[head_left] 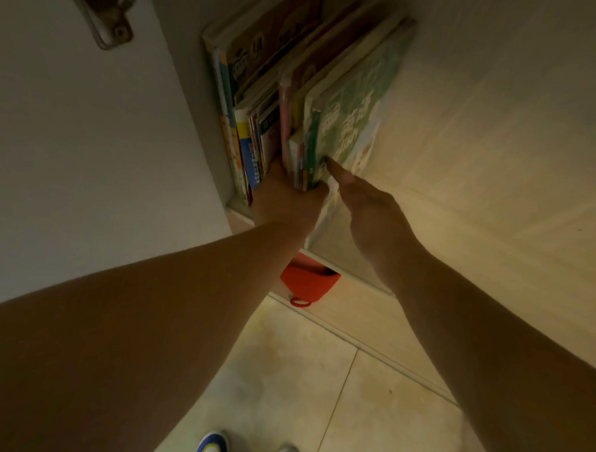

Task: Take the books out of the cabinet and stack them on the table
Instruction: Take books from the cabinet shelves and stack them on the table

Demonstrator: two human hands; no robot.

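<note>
My left hand (pixel 284 198) pinches right clump of books (pixel 310 151); right hand (pixel 369 208) fingers flat against cover. Stiff, slick, heavy together; grip near spines.

Setting: home interior, likely living room or child's room. Evidence: built-in pale wood-grain cabinet (pixel 481 131) with metal door hinge (pixel 108 12) far left; shelf packed with colourful children's picture books (pixel 295 99), standing upright; glossy beige floor tiles (pixel 300 379) near; red silicone pouch (pixel 309 281) on lower shelf; blue-and-white sneakers (pixel 212 446) at near edge. Lighting dim, warm.
</note>
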